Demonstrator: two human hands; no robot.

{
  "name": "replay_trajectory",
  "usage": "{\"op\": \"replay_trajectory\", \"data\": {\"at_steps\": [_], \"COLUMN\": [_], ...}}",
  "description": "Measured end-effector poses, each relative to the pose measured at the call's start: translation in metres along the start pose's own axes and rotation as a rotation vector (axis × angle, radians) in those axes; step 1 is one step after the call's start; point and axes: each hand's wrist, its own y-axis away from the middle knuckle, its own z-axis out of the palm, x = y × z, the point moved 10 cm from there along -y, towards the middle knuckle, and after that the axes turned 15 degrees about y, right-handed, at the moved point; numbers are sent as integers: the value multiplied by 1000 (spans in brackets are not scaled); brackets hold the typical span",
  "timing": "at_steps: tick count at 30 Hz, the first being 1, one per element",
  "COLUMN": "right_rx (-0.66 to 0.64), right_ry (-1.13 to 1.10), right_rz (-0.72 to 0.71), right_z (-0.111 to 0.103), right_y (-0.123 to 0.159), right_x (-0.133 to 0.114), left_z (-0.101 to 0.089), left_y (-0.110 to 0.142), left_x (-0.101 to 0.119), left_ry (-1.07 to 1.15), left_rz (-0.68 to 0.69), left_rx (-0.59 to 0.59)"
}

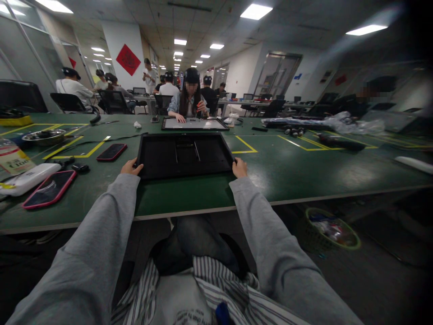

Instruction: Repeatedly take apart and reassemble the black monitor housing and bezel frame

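In front of me a wide black monitor back cover (158, 155) rests on or just above the green table, its raised rim around a shallow inside with a rectangular recess in the middle. My left hand (131, 167) grips its left edge, thumb over the rim. At the opposite edge my right hand (240, 167) is closed round the rim in the same way. The fingers underneath are hidden on both sides. Just past the cover lies a flat grey panel in a dark frame (203, 123), with a co-worker's hands over it.
Left on the green table (270, 176) are two phones (50, 188) (112, 152), a white device (32, 179), a bottle (13, 155) and a metal bowl (43, 136). Plastic-wrapped parts (304, 123) lie back right. Below the table edge stands a green basket (333, 230).
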Motion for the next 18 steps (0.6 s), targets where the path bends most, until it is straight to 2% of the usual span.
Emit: {"op": "replay_trajectory", "data": {"at_steps": [7, 13, 18], "right_rx": [-11, -7, -15], "right_ry": [18, 21, 19], "right_rz": [8, 6, 3], "right_z": [-3, -4, -2], "right_y": [3, 4, 2], "right_x": [-1, -2, -1], "left_z": [1, 5, 6], "left_y": [0, -9, -9], "left_x": [-4, -15, -12], "left_ry": [-1, -39, -38], "left_rz": [34, -21, 50], "left_rx": [3, -3, -30]}}
